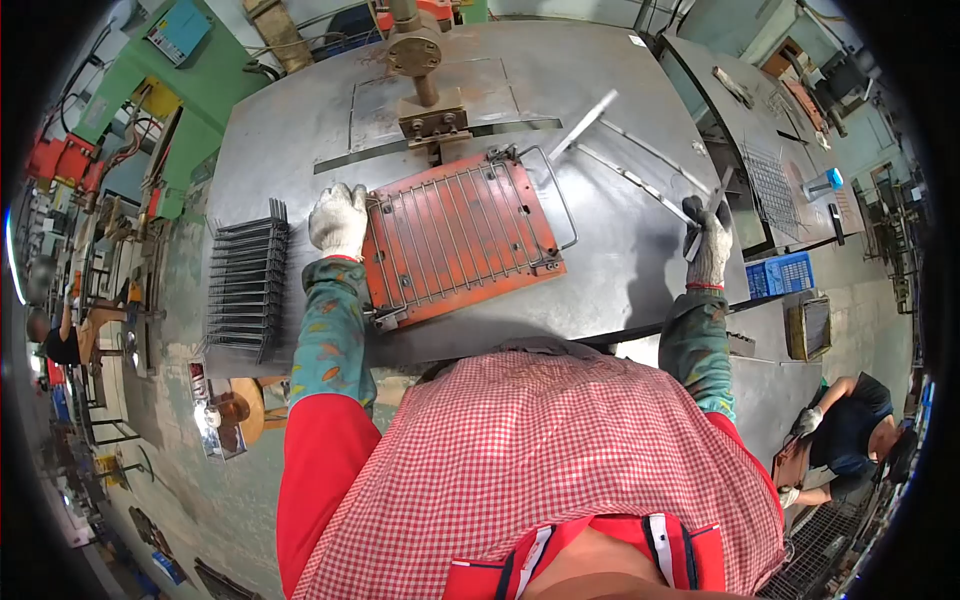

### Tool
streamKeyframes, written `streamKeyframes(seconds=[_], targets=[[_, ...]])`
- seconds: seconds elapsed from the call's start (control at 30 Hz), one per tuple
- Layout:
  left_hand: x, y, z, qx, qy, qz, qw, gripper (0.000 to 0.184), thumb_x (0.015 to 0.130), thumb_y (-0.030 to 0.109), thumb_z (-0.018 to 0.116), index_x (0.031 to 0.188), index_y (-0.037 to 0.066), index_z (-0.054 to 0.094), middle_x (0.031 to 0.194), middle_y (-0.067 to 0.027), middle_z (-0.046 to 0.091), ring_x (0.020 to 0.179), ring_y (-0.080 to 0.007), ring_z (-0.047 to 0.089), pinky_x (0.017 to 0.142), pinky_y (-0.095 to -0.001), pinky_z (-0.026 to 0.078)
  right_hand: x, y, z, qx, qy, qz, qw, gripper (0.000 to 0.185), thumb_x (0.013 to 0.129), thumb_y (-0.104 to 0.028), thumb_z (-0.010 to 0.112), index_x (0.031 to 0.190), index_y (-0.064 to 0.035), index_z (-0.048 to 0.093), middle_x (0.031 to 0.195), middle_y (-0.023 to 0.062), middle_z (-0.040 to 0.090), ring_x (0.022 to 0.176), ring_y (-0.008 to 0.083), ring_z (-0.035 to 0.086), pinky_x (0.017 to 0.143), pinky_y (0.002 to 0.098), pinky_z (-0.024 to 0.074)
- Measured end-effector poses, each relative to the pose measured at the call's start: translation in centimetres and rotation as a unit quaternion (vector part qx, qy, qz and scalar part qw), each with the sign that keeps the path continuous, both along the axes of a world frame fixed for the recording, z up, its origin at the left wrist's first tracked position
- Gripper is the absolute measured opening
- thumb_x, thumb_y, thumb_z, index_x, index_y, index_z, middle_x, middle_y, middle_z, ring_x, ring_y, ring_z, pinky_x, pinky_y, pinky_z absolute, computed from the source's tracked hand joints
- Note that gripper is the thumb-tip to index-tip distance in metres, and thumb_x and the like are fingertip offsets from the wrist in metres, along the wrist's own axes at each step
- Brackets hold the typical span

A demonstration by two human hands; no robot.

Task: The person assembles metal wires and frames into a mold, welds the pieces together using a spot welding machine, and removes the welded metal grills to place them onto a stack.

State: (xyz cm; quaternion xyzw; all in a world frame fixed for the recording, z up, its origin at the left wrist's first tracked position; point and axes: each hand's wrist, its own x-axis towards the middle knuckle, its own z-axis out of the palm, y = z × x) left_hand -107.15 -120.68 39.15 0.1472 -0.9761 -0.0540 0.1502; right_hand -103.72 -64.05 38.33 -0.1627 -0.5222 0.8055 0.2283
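Observation:
My gloved left hand (340, 222) is closed at the left edge of an orange plate (455, 245); what its curled fingers hold, if anything, is hidden. A wire rack (460, 238) of parallel rods lies over that plate, with a bent wire loop (562, 200) standing out at its right side. In my gloved right hand (708, 248) is one end of a light metal frame (630, 172), made of two long bars joined by a crossbar at the far end. The frame is tilted above the table, to the right of the plate.
A stack of dark wire racks (245, 280) stands on the metal table (610, 270) at left. Behind the plate is a machine's vertical ram (425, 90). A side table at right bears a wire grid (770, 190); a blue basket (780, 275) sits below. Another person (850, 430) works at lower right.

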Motion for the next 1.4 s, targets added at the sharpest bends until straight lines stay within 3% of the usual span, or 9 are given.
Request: streamKeyframes(seconds=[0.07,0.1,0.17,0.2,0.3,0.37,0.57,1.23,1.4], targets=[[-0.1,0.0,0.1,-0.016,0.029,-0.002,0.999,0.040,0.087,0.045,0.052,0.092,0.008,0.066,0.095,-0.0154,0.065,0.090,-0.0347,0.062,0.079,-0.0441,0.049,0.5,-0.5,0.2,0.127,-0.108,-0.055,0.984,0.072,0.078,0.001,0.056,0.142,0.0041,0.023,0.107,0.0222,0.063,0.085,0.0280,0.068,0.068,0.0305,0.0523],[-0.2,0.0,0.2,-0.017,0.033,-0.002,0.999,0.040,0.087,0.045,0.052,0.092,0.008,0.066,0.095,-0.0154,0.065,0.090,-0.0347,0.062,0.079,-0.0441,0.049,1.0,-0.5,0.7,0.307,-0.277,-0.099,0.905,0.080,0.077,-0.006,0.063,0.144,0.0031,0.021,0.120,0.0225,0.058,0.103,0.0303,0.063,0.088,0.0345,0.0487],[0.0,-0.2,0.3,0.003,0.056,0.000,0.998,0.037,0.087,0.043,0.052,0.091,0.009,0.065,0.093,-0.0149,0.064,0.090,-0.0337,0.062,0.081,-0.0436,0.048,1.8,-2.5,0.8,0.592,-0.264,-0.157,0.745,0.082,0.077,-0.012,0.068,0.144,0.0004,0.023,0.135,0.0206,0.048,0.122,0.0303,0.050,0.103,0.0338,0.0387],[0.1,-0.1,0.3,0.011,0.067,0.001,0.998,0.036,0.087,0.042,0.052,0.090,0.009,0.065,0.091,-0.0141,0.064,0.088,-0.0336,0.061,0.080,-0.0439,0.047,1.6,-3.4,1.1,0.594,-0.209,-0.138,0.764,0.079,0.079,-0.013,0.067,0.145,-0.0039,0.026,0.145,0.0179,0.038,0.131,0.0295,0.040,0.110,0.0331,0.0296],[0.3,0.6,1.1,0.012,0.107,-0.024,0.994,0.034,0.087,0.041,0.052,0.088,0.009,0.064,0.089,-0.0137,0.064,0.086,-0.0339,0.061,0.078,-0.0436,0.046,1.0,-11.2,2.2,0.371,-0.011,0.074,0.926,0.057,0.087,-0.016,0.061,0.138,-0.0064,0.038,0.129,0.0165,0.053,0.117,0.0306,0.052,0.100,0.0354,0.0401],[0.2,1.3,1.8,0.024,0.122,-0.034,0.992,0.035,0.088,0.041,0.050,0.087,0.009,0.063,0.089,-0.0125,0.063,0.087,-0.0335,0.060,0.082,-0.0426,0.043,-0.1,-15.9,0.1,0.425,-0.048,0.206,0.880,0.049,0.092,-0.026,0.054,0.135,-0.0049,0.042,0.119,0.0207,0.059,0.111,0.0348,0.056,0.096,0.0396,0.0422],[1.0,2.0,4.2,0.036,0.057,0.004,0.998,0.036,0.090,0.040,0.047,0.093,0.008,0.064,0.096,-0.0123,0.064,0.095,-0.0311,0.059,0.086,-0.0419,0.042,-1.5,-19.1,-1.5,0.502,-0.098,0.200,0.836,0.043,0.091,-0.020,0.048,0.131,-0.0047,0.045,0.113,0.0290,0.058,0.103,0.0451,0.057,0.089,0.0473,0.0447],[2.4,1.2,5.6,0.071,0.101,-0.029,0.992,0.033,0.089,0.036,0.049,0.087,0.007,0.063,0.090,-0.0147,0.064,0.088,-0.0331,0.062,0.080,-0.0450,0.047,-2.1,-19.4,-1.5,0.590,-0.075,0.176,0.784,0.042,0.087,-0.008,0.047,0.129,-0.0083,0.047,0.109,0.0210,0.063,0.103,0.0387,0.060,0.088,0.0451,0.0464],[1.5,-0.1,0.2,0.096,0.030,0.025,0.995,0.035,0.090,0.038,0.046,0.088,0.007,0.064,0.092,-0.0156,0.064,0.088,-0.0332,0.063,0.078,-0.0456,0.049,-2.4,-19.9,-1.2,0.613,-0.133,0.220,0.747,0.043,0.086,-0.007,0.046,0.128,-0.0076,0.046,0.110,0.0197,0.063,0.103,0.0375,0.060,0.088,0.0449,0.0467]])
